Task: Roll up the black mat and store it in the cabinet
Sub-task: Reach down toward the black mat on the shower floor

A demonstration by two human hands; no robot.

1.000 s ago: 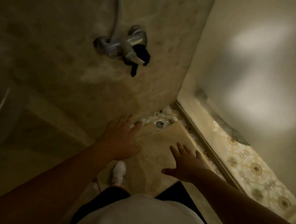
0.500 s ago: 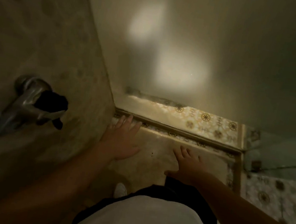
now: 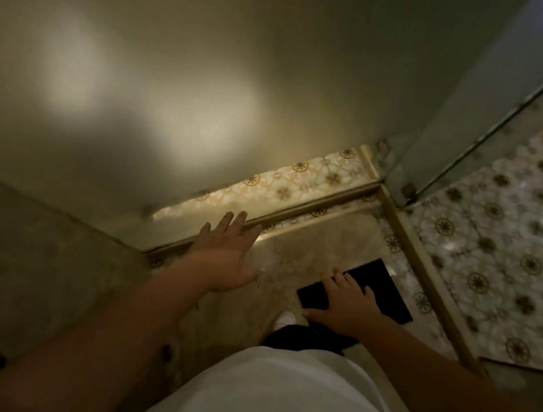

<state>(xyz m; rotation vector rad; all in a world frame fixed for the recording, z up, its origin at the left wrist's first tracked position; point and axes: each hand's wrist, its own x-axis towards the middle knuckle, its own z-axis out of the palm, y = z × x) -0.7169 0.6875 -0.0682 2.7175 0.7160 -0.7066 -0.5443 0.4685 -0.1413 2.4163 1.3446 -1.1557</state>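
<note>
The black mat point(image 3: 379, 291) lies flat on the beige shower floor, right of centre, partly hidden behind my right hand point(image 3: 343, 305). That hand hovers above it with straight, spread fingers and holds nothing. My left hand point(image 3: 225, 255) is stretched out further left, fingers straight, over the floor near the raised threshold. No cabinet is in view.
A frosted glass wall point(image 3: 211, 77) rises ahead. A raised brass-edged threshold point(image 3: 314, 209) borders the shower floor. Patterned tiles point(image 3: 498, 253) spread beyond it on the right, past a glass door edge point(image 3: 502, 122). My white shoe point(image 3: 284, 320) stands below the mat.
The view has swung right: the wall tap has left the frame and the patterned floor has come in. The black mat now shows beside my right hand. Both hands stay outstretched.
</note>
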